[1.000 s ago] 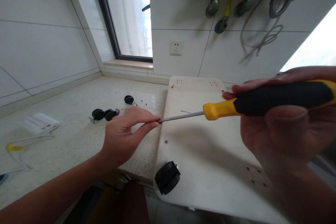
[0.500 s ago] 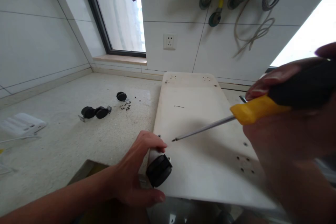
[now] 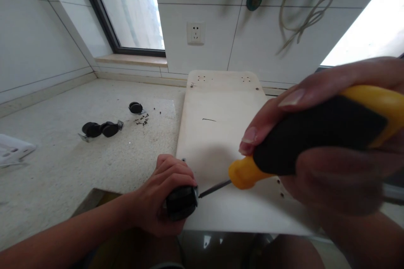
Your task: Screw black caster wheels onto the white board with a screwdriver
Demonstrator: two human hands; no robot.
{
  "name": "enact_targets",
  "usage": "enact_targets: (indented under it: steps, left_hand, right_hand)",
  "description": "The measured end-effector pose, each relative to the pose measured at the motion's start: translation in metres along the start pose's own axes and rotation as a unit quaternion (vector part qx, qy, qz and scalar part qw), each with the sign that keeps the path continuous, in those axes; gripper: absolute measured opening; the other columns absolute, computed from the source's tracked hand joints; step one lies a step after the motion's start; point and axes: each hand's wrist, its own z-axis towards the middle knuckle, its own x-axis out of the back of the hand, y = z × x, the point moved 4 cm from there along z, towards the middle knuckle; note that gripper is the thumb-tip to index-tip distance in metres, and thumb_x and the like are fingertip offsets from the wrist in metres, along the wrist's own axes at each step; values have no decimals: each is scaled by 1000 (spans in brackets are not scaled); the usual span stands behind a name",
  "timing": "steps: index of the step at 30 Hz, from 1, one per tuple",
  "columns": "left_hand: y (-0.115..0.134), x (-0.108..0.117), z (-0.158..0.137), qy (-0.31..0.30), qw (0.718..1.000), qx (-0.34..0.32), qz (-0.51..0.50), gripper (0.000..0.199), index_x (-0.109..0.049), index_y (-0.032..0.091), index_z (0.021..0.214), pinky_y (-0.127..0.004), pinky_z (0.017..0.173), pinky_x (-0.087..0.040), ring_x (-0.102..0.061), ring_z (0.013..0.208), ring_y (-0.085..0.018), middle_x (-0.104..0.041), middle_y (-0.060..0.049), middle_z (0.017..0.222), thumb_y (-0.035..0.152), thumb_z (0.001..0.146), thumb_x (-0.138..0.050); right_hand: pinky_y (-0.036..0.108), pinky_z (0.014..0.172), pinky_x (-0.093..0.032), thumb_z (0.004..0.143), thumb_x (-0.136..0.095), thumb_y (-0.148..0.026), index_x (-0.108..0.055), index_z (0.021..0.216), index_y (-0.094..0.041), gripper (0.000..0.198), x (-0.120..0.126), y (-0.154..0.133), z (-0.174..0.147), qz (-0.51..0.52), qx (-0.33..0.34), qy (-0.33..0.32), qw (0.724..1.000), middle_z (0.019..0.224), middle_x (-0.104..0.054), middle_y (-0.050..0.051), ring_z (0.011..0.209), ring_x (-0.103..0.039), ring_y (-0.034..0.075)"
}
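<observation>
My left hand (image 3: 164,193) is wrapped round a black caster wheel (image 3: 181,203) at the near left corner of a white board (image 3: 217,143). In my right hand (image 3: 334,143) is a screwdriver (image 3: 315,134) with a yellow and black handle, held by that handle. Its thin shaft slants down to the left, and the tip is at the right edge of the caster. Whether the tip sits in a screw is too small to tell. Groups of small holes show at the board's far corners.
On the speckled surface to the left lie a pair of casters (image 3: 100,129), another caster (image 3: 135,108) and several small screws (image 3: 142,119). A white plastic object (image 3: 14,150) is at the far left. Behind the board, the tiled wall carries a power socket (image 3: 195,33) and pipes.
The screwdriver tip has come down and left to the caster's edge. My left hand has closed its fingers round the caster, which was less covered before. The view has tilted down.
</observation>
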Motion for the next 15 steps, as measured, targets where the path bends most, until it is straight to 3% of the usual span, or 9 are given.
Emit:
enact_targets:
  steps: [4, 9, 13, 15]
  left_hand:
    - [-5, -1, -3, 3, 1000, -12, -12, 56, -60, 24, 134, -47, 97, -49, -71, 101, -29, -77, -7, 112, 25, 79, -70]
    - [-9, -4, -5, -4, 1000, -10, -6, 57, -58, 23, 135, -48, 96, -47, -69, 96, -29, -77, -8, 112, 31, 80, -69]
    - [-7, -2, -2, 0, 1000, -10, -9, 57, -57, 24, 135, -48, 93, -48, -69, 95, -28, -77, -8, 112, 30, 79, -67]
    - [-6, -2, -2, 5, 1000, -15, -12, 58, -57, 23, 136, -49, 94, -48, -69, 96, -29, -76, -8, 112, 30, 80, -66]
  right_hand:
    - [34, 44, -50, 87, -91, -52, -80, 119, -41, 35, -12, -4, -12, 3, -61, 10, 998, 69, -68, -3, 53, -68, 19]
    - [32, 42, -49, 91, -90, -38, -81, 122, -44, 33, -16, -5, -18, -45, -69, 61, 995, 65, -63, -6, 46, -62, 15]
    - [31, 50, -55, 97, -85, -37, -80, 106, -39, 11, -13, -1, -29, -32, -59, 19, 998, 74, -71, -6, 54, -70, 14]
    - [32, 56, -59, 99, -84, -43, -75, 96, -35, 12, -12, 3, -32, -37, -67, -9, 997, 80, -76, -6, 60, -73, 13]
